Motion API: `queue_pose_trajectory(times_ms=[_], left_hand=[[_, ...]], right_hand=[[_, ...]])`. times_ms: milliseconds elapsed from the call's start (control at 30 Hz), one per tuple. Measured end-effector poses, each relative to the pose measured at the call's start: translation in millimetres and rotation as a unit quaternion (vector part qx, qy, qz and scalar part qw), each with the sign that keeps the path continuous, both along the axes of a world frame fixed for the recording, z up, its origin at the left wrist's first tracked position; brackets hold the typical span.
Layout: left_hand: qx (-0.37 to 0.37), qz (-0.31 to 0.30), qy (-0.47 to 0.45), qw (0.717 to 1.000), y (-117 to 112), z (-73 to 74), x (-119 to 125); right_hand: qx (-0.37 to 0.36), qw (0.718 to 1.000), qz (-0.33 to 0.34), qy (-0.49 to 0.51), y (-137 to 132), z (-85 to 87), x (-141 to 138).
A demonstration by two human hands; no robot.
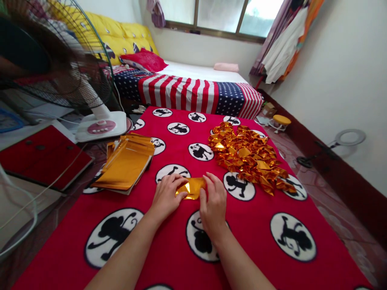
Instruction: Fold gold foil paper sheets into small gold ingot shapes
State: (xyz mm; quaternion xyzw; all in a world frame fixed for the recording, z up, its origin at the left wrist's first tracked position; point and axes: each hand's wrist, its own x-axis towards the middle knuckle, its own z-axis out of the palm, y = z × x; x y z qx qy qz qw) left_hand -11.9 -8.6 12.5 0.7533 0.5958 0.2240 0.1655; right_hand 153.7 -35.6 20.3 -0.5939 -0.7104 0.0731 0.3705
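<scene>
A small piece of shiny gold foil paper (pixel 192 187), folded into a narrow strip, lies low over the red cloth in the middle of the head view. My left hand (pixel 169 193) pinches its left end between thumb and fingers. At the right end my right hand (pixel 214 199) grips it the same way; its fingertips partly cover the edge. To the left rests a stack of flat gold foil sheets (pixel 127 161). Beyond my right hand spreads a heap of folded gold foil pieces (pixel 248 155).
The red cloth (pixel 254 241) has round monkey prints. A white-based fan (pixel 102 125) and a dark red board (pixel 42 155) stand on the left. A bed with a striped, starred cover (pixel 193 94) is behind. On the right floor are a yellow stool (pixel 281 119) and a ring-topped stand (pixel 350 137).
</scene>
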Motion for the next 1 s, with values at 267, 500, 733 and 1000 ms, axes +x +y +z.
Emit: queue_pose_trajectory(times_ms=[267, 500, 733, 1000], left_hand=[[-0.034, 0.034, -0.019, 0.999, 1.0, -2.7, -2.3], [-0.007, 0.002, 0.006, 1.0, 2.1, -5.1, -1.6], [-0.004, -0.004, 0.003, 1.0, 0.3, 7.1, -0.4], [0.02, -0.119, -0.069, 0.99, -12.2, 25.1, 62.5]], right_hand=[[-0.095, 0.975, 0.197, -0.035, -8.1, -8.0, -59.7], [-0.151, 0.961, 0.164, -0.162, -4.7, -15.1, -16.3], [-0.139, 0.952, 0.126, -0.244, -4.7, -20.6, 19.0], [-0.111, 0.953, 0.112, -0.258, -7.9, -26.7, 12.8]])
